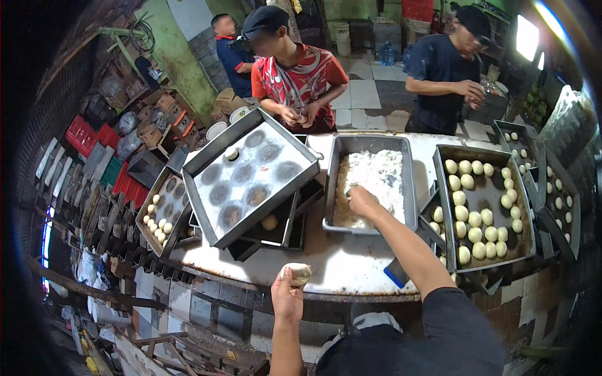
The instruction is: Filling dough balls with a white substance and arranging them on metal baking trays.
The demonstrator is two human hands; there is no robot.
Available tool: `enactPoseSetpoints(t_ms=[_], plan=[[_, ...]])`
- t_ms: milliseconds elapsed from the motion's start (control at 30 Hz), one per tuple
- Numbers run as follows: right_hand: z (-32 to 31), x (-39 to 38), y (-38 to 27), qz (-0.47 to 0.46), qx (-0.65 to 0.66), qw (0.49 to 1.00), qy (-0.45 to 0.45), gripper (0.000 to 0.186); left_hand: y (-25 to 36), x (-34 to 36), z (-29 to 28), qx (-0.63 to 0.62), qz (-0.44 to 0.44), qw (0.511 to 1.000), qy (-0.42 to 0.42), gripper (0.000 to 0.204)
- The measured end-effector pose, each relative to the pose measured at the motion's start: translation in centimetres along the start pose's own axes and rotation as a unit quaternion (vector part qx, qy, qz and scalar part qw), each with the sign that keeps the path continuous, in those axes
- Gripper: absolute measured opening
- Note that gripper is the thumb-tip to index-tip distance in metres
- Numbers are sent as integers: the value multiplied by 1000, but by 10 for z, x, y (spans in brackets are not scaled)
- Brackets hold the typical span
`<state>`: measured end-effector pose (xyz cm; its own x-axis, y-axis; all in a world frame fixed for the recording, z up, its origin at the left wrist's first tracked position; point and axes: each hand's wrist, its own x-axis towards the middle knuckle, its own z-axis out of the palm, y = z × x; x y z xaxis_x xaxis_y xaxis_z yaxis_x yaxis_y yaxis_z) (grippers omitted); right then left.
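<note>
My left hand (287,304) holds a flattened piece of dough (299,274) in front of the table's near edge, the thumb pressed against its side. My right hand (362,203) reaches into a grey tub (412,188), its fingers curled down at the edge of a white crumbly filling (379,169). Whatever those fingertips grip is hidden. Left of the tub, a metal tray (308,164) dusted white, with dark round marks, sits tilted on other trays. One dough ball (231,153) lies near its far side.
A tray (532,235) at right holds several dough balls (475,234), with more trays around it. A blue-edged flat tool (395,274) lies on the white table (342,266). Across the table, two people (295,81) (442,75) work with their hands; another person (232,59) is behind.
</note>
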<state>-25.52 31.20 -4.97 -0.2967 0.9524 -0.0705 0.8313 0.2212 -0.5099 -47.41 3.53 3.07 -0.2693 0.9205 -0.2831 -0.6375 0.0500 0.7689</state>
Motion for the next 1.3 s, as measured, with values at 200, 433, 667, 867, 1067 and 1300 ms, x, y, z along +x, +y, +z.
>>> enactPoseSetpoints(t_ms=[200,433,667,867,1067,1300], plan=[[29,-1,-12,-170,-135,976,-14,12,-27,16,1,-8,-32,999,43,28],[4,-14,-1,-144,55,988,18,17,-41,-2,14,62,-48,995,66,26],[-27,-240,-106,-255,246,935,24,28,-75,-61,-2,-38,-73,996,-17,38],[50,-416,-115,-311,-128,931,143,58,-138,-152,-42,-3,-92,995,-23,43],[22,-515,-83,-191,17,977,-92,86,-167,-272,-63,-87,-175,980,-27,44],[-42,-558,-26,-232,314,921,0,59,-159,-345,33,34,-87,993,-71,32]])
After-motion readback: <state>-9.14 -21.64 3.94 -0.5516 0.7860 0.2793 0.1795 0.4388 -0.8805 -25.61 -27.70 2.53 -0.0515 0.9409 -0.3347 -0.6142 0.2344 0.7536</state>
